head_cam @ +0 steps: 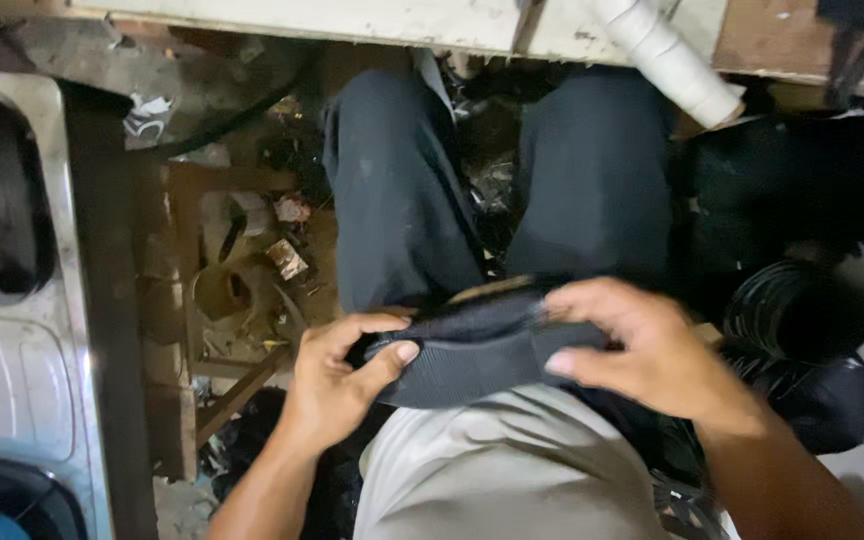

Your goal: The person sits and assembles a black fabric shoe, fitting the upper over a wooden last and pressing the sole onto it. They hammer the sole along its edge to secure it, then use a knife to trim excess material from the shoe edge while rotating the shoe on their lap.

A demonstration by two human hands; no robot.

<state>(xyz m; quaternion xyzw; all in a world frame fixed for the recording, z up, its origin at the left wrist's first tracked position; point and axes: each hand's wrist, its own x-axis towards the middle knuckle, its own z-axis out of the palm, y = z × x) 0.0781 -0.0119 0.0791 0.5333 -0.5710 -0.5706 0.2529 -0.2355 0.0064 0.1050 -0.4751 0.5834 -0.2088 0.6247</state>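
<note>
Head view: black sole [472,355] is gripped by both closed hands, left [337,375], right [642,345]; over-bending could crack it.

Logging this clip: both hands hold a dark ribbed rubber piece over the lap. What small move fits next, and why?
Probably flex it a little further. The left hand and right hand pinch opposite ends of the black ribbed rubber piece, which already curves between them, thumbs pressing its ribbed face.
</note>
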